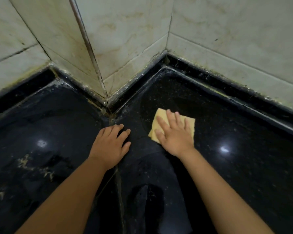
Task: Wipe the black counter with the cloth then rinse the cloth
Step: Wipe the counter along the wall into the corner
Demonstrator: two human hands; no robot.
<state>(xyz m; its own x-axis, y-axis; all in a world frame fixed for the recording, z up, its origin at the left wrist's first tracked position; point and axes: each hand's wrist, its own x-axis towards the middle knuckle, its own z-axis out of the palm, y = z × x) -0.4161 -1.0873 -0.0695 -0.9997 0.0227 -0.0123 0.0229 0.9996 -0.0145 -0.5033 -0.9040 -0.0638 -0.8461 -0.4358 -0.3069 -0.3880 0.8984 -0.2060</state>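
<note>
A folded yellow cloth (159,115) lies flat on the black counter (235,174), right of the protruding wall corner. My right hand (174,134) presses down on the cloth with spread, straight fingers and covers most of it. My left hand (111,144) rests flat on the bare counter just left of the cloth, fingers pointing toward the corner, holding nothing. The counter is glossy, speckled with crumbs and streaked with wet smears.
Stained white wall tiles (128,48) rise behind the counter, with a tiled column corner (107,97) jutting toward me. A raised black edge strip (227,92) runs along the wall. Pale dried residue (34,166) marks the counter's left part. A seam (118,183) runs down the middle.
</note>
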